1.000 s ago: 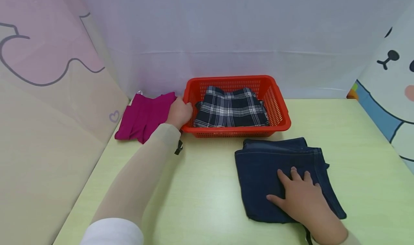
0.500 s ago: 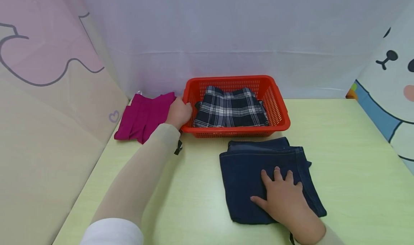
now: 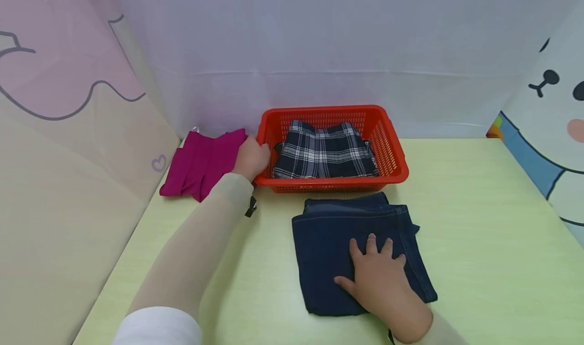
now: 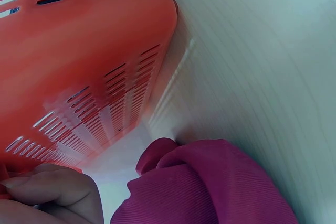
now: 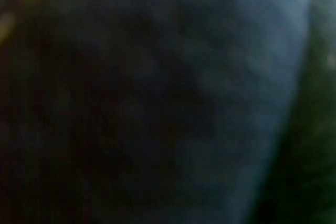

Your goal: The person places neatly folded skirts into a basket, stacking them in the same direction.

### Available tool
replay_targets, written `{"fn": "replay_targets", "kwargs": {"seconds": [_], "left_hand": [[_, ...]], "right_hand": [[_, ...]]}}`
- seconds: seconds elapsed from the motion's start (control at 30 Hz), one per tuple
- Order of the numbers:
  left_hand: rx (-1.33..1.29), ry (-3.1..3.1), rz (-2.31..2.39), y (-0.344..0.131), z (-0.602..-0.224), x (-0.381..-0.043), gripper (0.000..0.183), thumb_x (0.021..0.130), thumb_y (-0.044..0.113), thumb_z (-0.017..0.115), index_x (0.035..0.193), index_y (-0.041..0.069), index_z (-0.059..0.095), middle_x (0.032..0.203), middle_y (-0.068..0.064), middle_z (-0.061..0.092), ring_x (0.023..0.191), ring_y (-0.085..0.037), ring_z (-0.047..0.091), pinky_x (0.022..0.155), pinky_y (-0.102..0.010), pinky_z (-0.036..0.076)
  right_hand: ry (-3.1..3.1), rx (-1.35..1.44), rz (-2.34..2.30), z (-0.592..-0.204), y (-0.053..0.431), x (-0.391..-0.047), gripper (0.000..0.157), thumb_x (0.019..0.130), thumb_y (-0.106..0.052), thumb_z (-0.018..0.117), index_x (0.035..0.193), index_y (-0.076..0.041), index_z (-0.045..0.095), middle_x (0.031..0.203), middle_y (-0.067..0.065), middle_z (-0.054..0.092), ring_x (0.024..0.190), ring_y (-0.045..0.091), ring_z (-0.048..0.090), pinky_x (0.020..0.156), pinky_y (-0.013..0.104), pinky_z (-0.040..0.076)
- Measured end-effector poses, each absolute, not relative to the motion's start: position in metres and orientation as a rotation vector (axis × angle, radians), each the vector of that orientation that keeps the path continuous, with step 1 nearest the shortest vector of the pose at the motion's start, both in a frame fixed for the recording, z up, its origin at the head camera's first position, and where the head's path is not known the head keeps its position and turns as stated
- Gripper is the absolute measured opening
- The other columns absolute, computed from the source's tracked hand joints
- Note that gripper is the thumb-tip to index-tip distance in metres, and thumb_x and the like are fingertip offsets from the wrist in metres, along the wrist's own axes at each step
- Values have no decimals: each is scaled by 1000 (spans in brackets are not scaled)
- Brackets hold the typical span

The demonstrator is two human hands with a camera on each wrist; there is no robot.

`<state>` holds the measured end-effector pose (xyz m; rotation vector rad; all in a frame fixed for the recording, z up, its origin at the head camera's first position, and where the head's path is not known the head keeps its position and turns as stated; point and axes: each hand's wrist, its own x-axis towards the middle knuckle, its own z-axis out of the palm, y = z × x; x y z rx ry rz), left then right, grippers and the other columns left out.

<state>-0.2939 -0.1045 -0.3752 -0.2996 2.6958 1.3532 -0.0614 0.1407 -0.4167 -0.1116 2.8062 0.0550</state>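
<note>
My left hand (image 3: 252,158) grips the left rim of a red plastic basket (image 3: 328,182); in the left wrist view its curled fingers (image 4: 63,187) hold the rim at the lower left. A folded black-and-white plaid cloth (image 3: 324,150) lies in the basket. With fingers spread, my right hand (image 3: 380,279) rests on folded dark blue jeans (image 3: 326,254) in front of the basket. The right wrist view is blurred and filled by the dark denim (image 5: 157,98).
A folded magenta garment (image 3: 201,162) lies left of the basket, close by my left hand. The pale yellow-green table (image 3: 479,208) meets a white sheet (image 3: 328,46) at the back. Printed panels stand at the left (image 3: 68,183) and right.
The jeans have slid left across the table under my right hand and now lie in front of the basket. My left hand and the basket stay practically in place.
</note>
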Motion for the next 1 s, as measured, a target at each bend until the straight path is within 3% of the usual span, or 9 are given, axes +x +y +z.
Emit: {"fn": "replay_targets", "kwargs": {"seconds": [0.43,1.0], "left_hand": [[-244,2762,1323,-109,-380,-298,39,94,26,50,129,10,43,109,-8,58,88,-24,59,74,-42,54],[-244,2742,1316,-107,-385,-302,41,94,26,50,130,11,41,111,-8,58,87,-23,60,72,-42,55]], "right_hand": [[2780,-145,96,-416,112,-68,95,69,-78,54,140,-14,44,138,30,38,119,63,30,81,77,29],[2758,-115,93,-414,89,-83,94,70,-75,57,140,-14,43,139,29,37,120,61,31,83,76,29]]}}
